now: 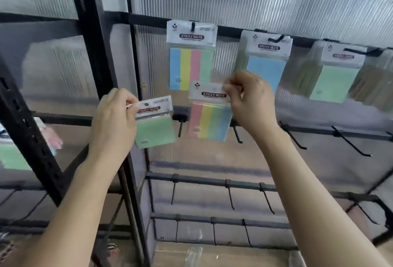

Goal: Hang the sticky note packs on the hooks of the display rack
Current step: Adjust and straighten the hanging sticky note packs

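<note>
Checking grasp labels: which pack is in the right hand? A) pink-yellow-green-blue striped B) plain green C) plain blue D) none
A: the right hand pinches the header of the striped pack, while the left hand holds the green pack.

Bare middle-rail hooks (294, 136), seemingly unobstructed

Black rack (212, 178); packs (190, 64) on top hooks (192, 26)
</note>
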A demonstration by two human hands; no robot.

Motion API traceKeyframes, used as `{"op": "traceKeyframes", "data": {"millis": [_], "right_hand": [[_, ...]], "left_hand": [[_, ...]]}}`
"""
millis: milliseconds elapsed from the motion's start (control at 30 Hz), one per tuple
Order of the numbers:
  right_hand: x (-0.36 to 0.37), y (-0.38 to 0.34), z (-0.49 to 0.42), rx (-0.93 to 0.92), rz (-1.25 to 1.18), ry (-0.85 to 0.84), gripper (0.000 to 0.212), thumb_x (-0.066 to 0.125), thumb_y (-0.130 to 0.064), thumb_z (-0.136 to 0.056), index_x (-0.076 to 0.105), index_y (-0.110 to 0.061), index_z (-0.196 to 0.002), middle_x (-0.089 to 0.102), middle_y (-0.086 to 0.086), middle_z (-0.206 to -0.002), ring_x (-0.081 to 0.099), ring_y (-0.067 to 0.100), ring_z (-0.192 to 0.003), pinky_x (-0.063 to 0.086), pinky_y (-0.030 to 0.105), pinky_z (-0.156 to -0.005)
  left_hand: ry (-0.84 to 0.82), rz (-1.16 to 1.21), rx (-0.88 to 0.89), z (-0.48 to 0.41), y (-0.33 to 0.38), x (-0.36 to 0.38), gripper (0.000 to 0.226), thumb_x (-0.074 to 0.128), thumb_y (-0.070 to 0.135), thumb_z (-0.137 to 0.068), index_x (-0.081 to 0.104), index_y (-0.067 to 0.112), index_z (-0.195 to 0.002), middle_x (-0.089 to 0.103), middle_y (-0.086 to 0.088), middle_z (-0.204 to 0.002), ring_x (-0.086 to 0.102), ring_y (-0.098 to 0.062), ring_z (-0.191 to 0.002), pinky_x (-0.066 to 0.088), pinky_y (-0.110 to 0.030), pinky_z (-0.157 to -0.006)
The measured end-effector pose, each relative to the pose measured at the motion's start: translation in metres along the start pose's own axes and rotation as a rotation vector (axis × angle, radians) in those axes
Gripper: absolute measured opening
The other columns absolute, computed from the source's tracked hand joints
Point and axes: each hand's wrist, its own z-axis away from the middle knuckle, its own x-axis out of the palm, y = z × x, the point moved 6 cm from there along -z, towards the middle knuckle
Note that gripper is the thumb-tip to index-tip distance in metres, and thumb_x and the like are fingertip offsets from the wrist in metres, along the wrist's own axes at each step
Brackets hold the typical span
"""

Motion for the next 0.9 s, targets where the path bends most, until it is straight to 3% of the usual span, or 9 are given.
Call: {"op": "traceKeyframes", "data": {"millis": [100, 267, 433, 700, 900], "right_hand": [[0.005, -0.001, -0.022, -0.015, -0.081, -0.02, 0.009, 0.053, -0.013, -0.083, 0.059, -0.01, -0.078, 0.059, -0.002, -0.079, 0.054, 0.024, -0.077, 0.039, 0.034, -0.06], [0.01, -0.017, -0.057, -0.057, -0.206, -0.036, 0.013, 0.05, -0.01, -0.082, 0.052, -0.022, -0.076, 0.056, -0.006, -0.074, 0.054, 0.02, -0.074, 0.037, 0.031, -0.06], [0.009, -0.023, -0.085, -0.045, -0.275, 0.002, 0.009, 0.048, -0.016, -0.081, 0.055, -0.019, -0.077, 0.055, -0.006, -0.069, 0.056, 0.019, -0.071, 0.043, 0.033, -0.062], [0.014, -0.028, -0.112, -0.033, -0.196, -0.029, 0.012, 0.051, -0.017, -0.085, 0.063, -0.014, -0.084, 0.056, -0.008, -0.074, 0.053, 0.012, -0.073, 0.031, 0.023, -0.062], [0.024, -0.02, -0.115, 0.042, -0.115, -0.071, 0.015, 0.051, -0.018, -0.084, 0.065, -0.014, -0.086, 0.057, -0.003, -0.074, 0.056, 0.018, -0.078, 0.036, 0.026, -0.062]], "left_hand": [[0.011, -0.06, -0.044, 0.01, 0.002, -0.005, 0.012, 0.051, 0.007, -0.091, 0.047, 0.013, -0.082, 0.047, -0.001, -0.086, 0.04, -0.017, -0.083, 0.026, -0.027, -0.068], [0.01, -0.118, -0.064, 0.016, 0.009, -0.014, 0.012, 0.051, 0.007, -0.091, 0.047, 0.013, -0.082, 0.046, 0.0, -0.085, 0.041, -0.018, -0.083, 0.026, -0.026, -0.07], [-0.013, -0.174, -0.071, 0.012, 0.01, -0.011, 0.008, 0.051, 0.007, -0.091, 0.05, 0.011, -0.084, 0.046, 0.0, -0.086, 0.04, -0.017, -0.082, 0.027, -0.027, -0.069], [-0.032, -0.128, -0.076, 0.001, 0.011, 0.003, 0.013, 0.051, 0.007, -0.092, 0.046, 0.015, -0.083, 0.046, 0.002, -0.086, 0.041, -0.015, -0.083, 0.025, -0.025, -0.068], [-0.029, -0.092, -0.075, -0.005, 0.01, 0.009, 0.012, 0.051, 0.008, -0.092, 0.047, 0.015, -0.083, 0.046, 0.004, -0.087, 0.04, -0.015, -0.083, 0.023, -0.024, -0.067]]}}
